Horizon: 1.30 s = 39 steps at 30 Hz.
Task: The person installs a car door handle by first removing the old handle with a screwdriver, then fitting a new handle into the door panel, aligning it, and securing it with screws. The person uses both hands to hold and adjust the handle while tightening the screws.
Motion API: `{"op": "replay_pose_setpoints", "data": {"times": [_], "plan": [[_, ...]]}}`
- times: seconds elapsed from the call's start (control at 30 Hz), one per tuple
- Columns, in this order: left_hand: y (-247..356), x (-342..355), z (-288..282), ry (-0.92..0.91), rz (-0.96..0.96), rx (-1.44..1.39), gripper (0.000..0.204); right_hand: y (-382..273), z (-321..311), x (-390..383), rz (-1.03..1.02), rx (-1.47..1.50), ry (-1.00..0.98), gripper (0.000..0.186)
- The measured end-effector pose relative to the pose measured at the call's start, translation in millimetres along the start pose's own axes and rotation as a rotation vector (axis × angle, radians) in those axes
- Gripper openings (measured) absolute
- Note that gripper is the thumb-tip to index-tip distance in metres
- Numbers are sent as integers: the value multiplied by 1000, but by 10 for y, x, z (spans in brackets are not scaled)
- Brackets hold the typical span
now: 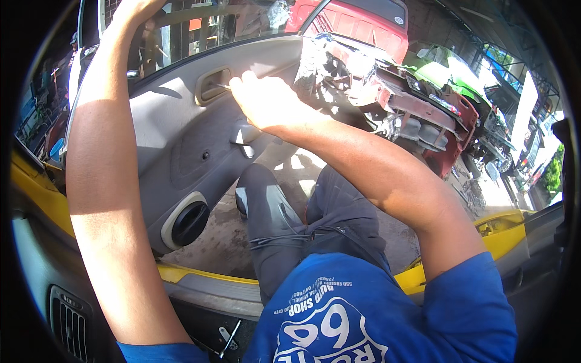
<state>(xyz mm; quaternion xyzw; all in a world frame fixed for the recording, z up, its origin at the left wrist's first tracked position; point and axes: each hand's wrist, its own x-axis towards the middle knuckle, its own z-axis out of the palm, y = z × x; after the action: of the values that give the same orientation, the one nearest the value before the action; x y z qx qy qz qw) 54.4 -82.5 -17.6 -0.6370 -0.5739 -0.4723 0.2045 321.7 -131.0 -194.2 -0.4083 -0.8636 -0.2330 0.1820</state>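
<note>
A grey car door panel (175, 127) stands open in front of me. My right hand (260, 100) is closed at the inner handle recess (213, 87). From its fingers a thin metal shaft, like a screwdriver's (224, 86), points into the recess; the rest is hidden in the grip. Below that hand, a grey window crank (245, 140) sticks out of the panel. My left hand (140, 7) is raised by the door's window frame at the top edge, its fingers cut off from view.
A round black speaker (190, 223) sits low in the door. Along the yellow door sill (206, 276) lies a metal hand tool (230, 340) nearby. Beyond stand a heap of car parts (399, 103), a red vehicle (363, 27) and a green car (445, 69).
</note>
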Motion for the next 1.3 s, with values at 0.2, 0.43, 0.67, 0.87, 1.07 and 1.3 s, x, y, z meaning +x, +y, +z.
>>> {"op": "replay_pose_setpoints", "data": {"times": [0.2,0.43,0.67,0.87,1.07,1.3], "plan": [[52,-90,-33,-13,-14,-12,72,84,72,164,233,565,-186,22],[105,-115,-90,-7,-17,-18,75,323,181,204,217,449,-128,14],[102,-105,-66,0,-14,-28,77,140,101,56,-81,-241,4,18],[120,-177,-94,9,-10,-29,79,166,11,162,580,954,-399,24],[109,-193,-87,10,-11,-37,81,169,117,-30,-175,-310,321,20],[127,-174,-53,63,27,-12,84,238,69,147,727,1256,-373,22]]}}
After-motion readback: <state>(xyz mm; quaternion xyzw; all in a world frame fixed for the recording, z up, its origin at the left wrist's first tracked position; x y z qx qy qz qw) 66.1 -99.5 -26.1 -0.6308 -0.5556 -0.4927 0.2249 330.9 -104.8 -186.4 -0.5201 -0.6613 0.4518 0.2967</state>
